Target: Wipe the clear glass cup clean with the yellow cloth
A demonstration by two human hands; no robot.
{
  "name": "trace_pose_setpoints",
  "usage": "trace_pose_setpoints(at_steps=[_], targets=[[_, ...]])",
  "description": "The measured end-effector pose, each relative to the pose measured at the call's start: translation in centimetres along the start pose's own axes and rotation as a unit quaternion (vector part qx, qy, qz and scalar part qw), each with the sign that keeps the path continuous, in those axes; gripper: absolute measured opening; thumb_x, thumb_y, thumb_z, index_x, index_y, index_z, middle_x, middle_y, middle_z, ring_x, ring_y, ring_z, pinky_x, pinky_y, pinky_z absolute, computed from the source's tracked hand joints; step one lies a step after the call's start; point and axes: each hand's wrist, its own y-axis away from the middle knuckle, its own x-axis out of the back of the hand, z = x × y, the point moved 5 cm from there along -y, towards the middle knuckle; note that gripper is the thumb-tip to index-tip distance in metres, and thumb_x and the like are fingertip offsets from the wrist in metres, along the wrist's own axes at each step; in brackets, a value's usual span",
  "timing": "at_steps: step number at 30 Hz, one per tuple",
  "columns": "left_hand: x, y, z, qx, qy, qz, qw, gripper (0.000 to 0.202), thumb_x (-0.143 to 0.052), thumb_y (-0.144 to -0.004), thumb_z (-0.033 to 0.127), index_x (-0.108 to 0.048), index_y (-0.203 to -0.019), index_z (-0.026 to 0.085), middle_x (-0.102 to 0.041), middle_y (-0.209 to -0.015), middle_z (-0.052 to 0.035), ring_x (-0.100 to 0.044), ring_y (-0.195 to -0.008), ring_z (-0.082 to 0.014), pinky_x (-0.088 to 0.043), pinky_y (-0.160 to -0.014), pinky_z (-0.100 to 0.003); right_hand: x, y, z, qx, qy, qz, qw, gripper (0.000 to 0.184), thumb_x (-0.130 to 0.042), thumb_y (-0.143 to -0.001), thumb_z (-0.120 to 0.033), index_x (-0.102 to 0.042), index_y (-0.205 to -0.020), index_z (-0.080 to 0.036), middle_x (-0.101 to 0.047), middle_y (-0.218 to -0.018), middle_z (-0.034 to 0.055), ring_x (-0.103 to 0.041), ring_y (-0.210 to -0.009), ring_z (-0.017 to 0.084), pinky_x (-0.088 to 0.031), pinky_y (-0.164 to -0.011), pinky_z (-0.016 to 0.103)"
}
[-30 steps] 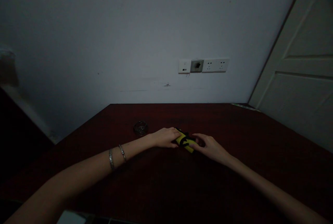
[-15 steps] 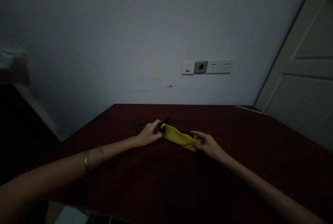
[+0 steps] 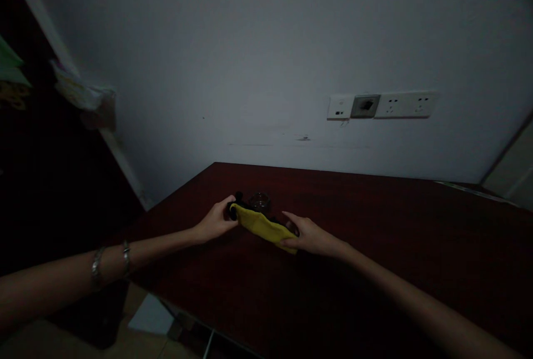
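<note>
Between my hands, just over the dark red tabletop, stretches a yellow cloth item with black parts (image 3: 264,227); its exact kind is hard to make out in the dim light. My left hand (image 3: 217,220) pinches its black-trimmed left end. My right hand (image 3: 313,235) has thumb and fingers closed around the lower right end. Something small and shiny shows at the right fingers, too dark to name. Behind the cloth stands a round clear glass dish (image 3: 260,200), touched by neither hand.
The dark red table (image 3: 375,214) meets a pale wall with a row of sockets (image 3: 402,105). A flat strip (image 3: 466,188) lies along the table's back right edge. Dark furniture with bags (image 3: 79,89) stands left. Below the table's left edge is a white flat thing (image 3: 152,314).
The view has swung left, showing more of the furniture and floor. Both hands keep hold of the yellow cloth, now left of the glass dish's front, and the dish shows more fully.
</note>
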Motion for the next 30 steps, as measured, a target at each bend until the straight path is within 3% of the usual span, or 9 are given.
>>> trace_pose_setpoints(at_steps=[3, 6, 9, 12, 16, 19, 21, 25, 30], targets=[[0.8, 1.1, -0.8, 0.026, -0.006, -0.033, 0.999, 0.026, -0.06, -0.071, 0.029, -0.054, -0.09, 0.014, -0.058, -0.085, -0.0016, -0.054, -0.079, -0.0149, -0.045, -0.073, -0.026, -1.2, -1.3, 0.5, -0.037, 0.0, 0.006, 0.999, 0.083, -0.069, -0.065, -0.035, -0.035, -0.135, -0.008, -0.062, -0.097, 0.0101, -0.059, -0.081, 0.019, -0.047, -0.071, 0.031], [1.2, 1.9, -1.7, 0.072, 0.022, -0.056, 0.996, 0.031, -0.062, -0.069, 0.034, -0.057, -0.092, 0.014, -0.062, -0.09, -0.0038, -0.057, -0.084, -0.0166, -0.046, -0.074, -0.027, -1.8, -2.2, 1.3, -0.054, -0.012, 0.012, 0.998, 0.078, -0.071, -0.062, -0.028, -0.041, -0.131, -0.008, -0.061, -0.098, 0.0095, -0.057, -0.079, 0.017, -0.046, -0.068, 0.028], [1.1, 2.4, -3.7, 0.185, 0.072, -0.063, 0.978, 0.036, -0.058, -0.069, 0.038, -0.057, -0.095, 0.013, -0.062, -0.083, -0.0045, -0.057, -0.066, -0.0138, -0.046, -0.054, -0.023, -1.7, -2.8, 1.6, -0.048, -0.035, 0.007, 0.998, 0.074, -0.071, -0.061, -0.023, -0.045, -0.129, -0.008, -0.06, -0.1, 0.0096, -0.057, -0.079, 0.016, -0.046, -0.067, 0.027], [1.3, 2.8, -6.2, 0.319, 0.032, -0.062, 0.945, 0.031, -0.048, -0.071, 0.038, -0.055, -0.085, 0.011, -0.059, -0.066, -0.002, -0.042, -0.041, -0.0079, -0.032, -0.035, -0.02, -1.2, -3.0, 1.3, -0.023, -0.026, 0.012, 0.999, 0.072, -0.068, -0.064, -0.022, -0.042, -0.131, -0.01, -0.061, -0.097, 0.0086, -0.058, -0.076, 0.016, -0.048, -0.066, 0.027], [1.1, 3.1, -7.8, 0.382, -0.14, -0.202, 0.891, 0.038, -0.046, -0.071, 0.046, -0.055, -0.086, 0.012, -0.061, -0.066, -0.0056, -0.047, -0.04, -0.0115, -0.033, -0.036, -0.022, -0.3, -2.7, 0.1, 0.022, 0.099, 0.043, 0.994, 0.069, -0.067, -0.068, -0.027, -0.043, -0.131, -0.011, -0.059, -0.106, 0.0131, -0.059, -0.091, 0.022, -0.047, -0.082, 0.035], [2.3, 2.4, -7.0, 0.304, -0.33, -0.176, 0.876, 0.058, -0.054, -0.067, 0.053, -0.049, -0.106, 0.011, -0.064, -0.089, -0.0147, -0.062, -0.069, -0.0245, -0.047, -0.056, -0.032, 0.2, -1.7, -1.4, 0.072, 0.177, 0.073, 0.979, 0.059, -0.064, -0.071, -0.03, -0.05, -0.126, -0.013, -0.054, -0.119, 0.0156, -0.053, -0.109, 0.026, -0.042, -0.094, 0.04], [2.4, 1.8, -5.3, 0.178, -0.389, -0.144, 0.892, 0.059, -0.057, -0.068, 0.046, -0.044, -0.115, 0.012, -0.058, -0.108, -0.0181, -0.059, -0.095, -0.0302, -0.048, -0.074, -0.038, 0.2, -0.7, -2.8, 0.14, 0.199, 0.07, 0.967, 0.049, -0.06, -0.074, -0.028, -0.054, -0.121, -0.014, -0.05, -0.128, 0.015, -0.046, -0.12, 0.026, -0.037, -0.1, 0.04], [0.7, 2.4, -2.0, -0.107, -0.27, -0.242, 0.926, 0.038, -0.049, -0.077, 0.021, -0.05, -0.115, 0.02, -0.055, -0.118, -0.0111, -0.052, -0.109, -0.0225, -0.041, -0.093, -0.035, -1.1, 1.1, -4.6, 0.245, 0.216, -0.015, 0.945, 0.047, -0.056, -0.077, -0.028, -0.054, -0.122, -0.017, -0.049, -0.133, 0.0115, -0.04, -0.127, 0.024, -0.03, -0.107, 0.041], [-0.3, 3.4, -2.6, -0.129, -0.222, -0.305, 0.917, 0.06, -0.055, -0.077, 0.024, -0.036, -0.134, 0.018, -0.045, -0.135, -0.0121, -0.041, -0.125, -0.0247, -0.033, -0.104, -0.038, -2.0, 1.5, -3.8, 0.216, 0.232, -0.043, 0.948, 0.051, -0.051, -0.075, -0.019, -0.05, -0.126, -0.013, -0.052, -0.13, 0.015, -0.048, -0.121, 0.025, -0.029, -0.107, 0.045]])
